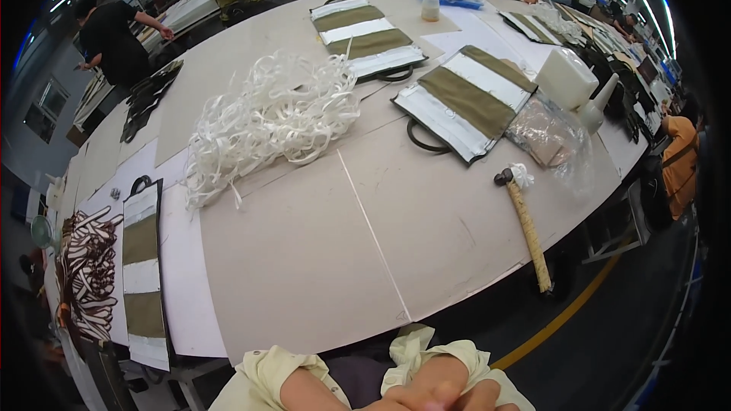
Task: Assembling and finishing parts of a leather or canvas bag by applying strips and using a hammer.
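Note:
At the lower edge, my left hand (392, 403) and my right hand (480, 394) are close together in front of my body, below the table's near edge. Their fingers are mostly cut off by the frame, so whether they hold anything does not show. Rolled pale sleeves cover part of both forearms. Nearest on the tabletop is a bare grey-beige board (304, 259) with a pale line across it. To the right lies a hammer (525, 228) with a tape-wrapped handle, its end jutting past the table edge.
A tangled heap of white ribbon (274, 114) lies mid-table. Olive-and-white striped bag panels (468, 103) with dark handles rest around it. Brown-and-white straps (91, 274) pile up left. A white jug (567, 76), a plastic bag (556, 133) and a glue bottle (430, 6) stand right and far. Several people work beyond.

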{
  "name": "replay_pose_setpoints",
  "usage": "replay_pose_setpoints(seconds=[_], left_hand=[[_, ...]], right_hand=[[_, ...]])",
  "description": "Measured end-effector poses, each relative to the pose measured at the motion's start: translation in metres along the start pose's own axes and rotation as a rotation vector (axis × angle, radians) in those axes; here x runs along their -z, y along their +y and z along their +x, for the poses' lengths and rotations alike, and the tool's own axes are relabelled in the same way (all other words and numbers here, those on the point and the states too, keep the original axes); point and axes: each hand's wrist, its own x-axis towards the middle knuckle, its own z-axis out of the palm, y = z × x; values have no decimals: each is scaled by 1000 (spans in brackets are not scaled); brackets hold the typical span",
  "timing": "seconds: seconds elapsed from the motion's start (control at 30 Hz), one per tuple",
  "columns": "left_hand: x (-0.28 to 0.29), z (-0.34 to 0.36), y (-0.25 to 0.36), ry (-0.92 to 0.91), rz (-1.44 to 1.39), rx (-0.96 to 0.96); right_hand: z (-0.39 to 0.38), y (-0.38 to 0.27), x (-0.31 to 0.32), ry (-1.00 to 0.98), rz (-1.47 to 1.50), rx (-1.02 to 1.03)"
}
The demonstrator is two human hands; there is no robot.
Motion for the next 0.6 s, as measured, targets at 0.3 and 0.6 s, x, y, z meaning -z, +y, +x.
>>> replay_pose_setpoints(seconds=[0.3,0.6], left_hand=[[-24,6,-27,291,-546,113],[-31,10,-12,284,-807,377]], right_hand=[[43,-11,55,-684,-478,672],[6,6,26,-254,-841,865]])
